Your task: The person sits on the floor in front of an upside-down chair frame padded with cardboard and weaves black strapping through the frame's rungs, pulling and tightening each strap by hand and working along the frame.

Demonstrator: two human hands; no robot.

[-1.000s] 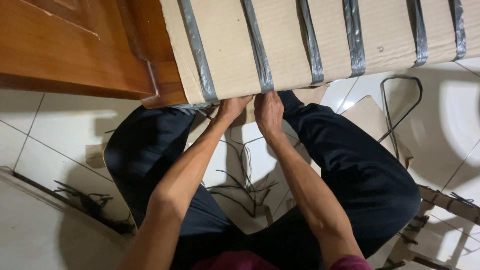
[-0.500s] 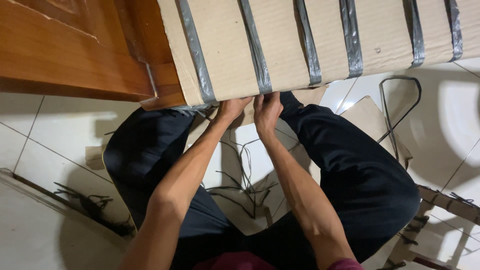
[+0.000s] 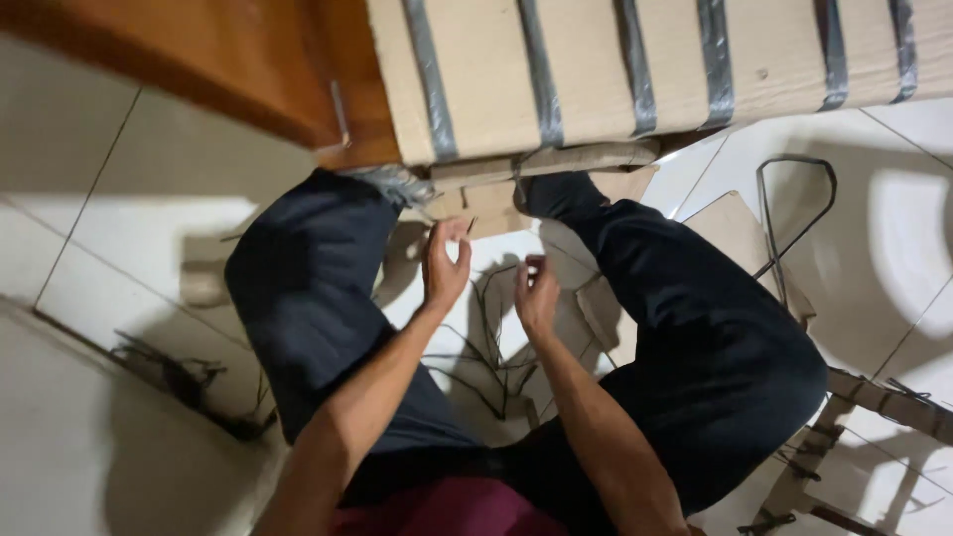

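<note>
- Head view: looks down on the left hand (image 3: 445, 266) and the right hand (image 3: 536, 293), both raised between the knees, just below the bottom edge of the taped cardboard panel (image 3: 596, 69) and touching none of it
- Finds the left hand's fingers half curled and released, thumb and forefinger apart, nothing clearly gripped
- Finds the right hand's fingertips drawn close together; cannot tell whether anything small is pinched there
- Places the panel leaning against the wooden door (image 3: 199, 79), crossed by grey tape strips (image 3: 541, 79), with a loose cardboard flap (image 3: 556, 161) along its bottom edge, just above the hands
- Best to take the flap with both hands spread apart along the edge, thumbs in front and fingers behind, so the cardboard bends evenly and does not tear at one tape strip
- Better to press or pull close to a tape strip, where the panel looks stiffest
- Worth minding the thin dark wires (image 3: 486, 362) on the tile floor (image 3: 129, 199) under the wrists, and the cardboard scraps (image 3: 596, 308) beside them, which could snag a sleeve or slide underfoot
- Worth keeping clear of the bent wire frame (image 3: 794, 213) near the right knee
</note>
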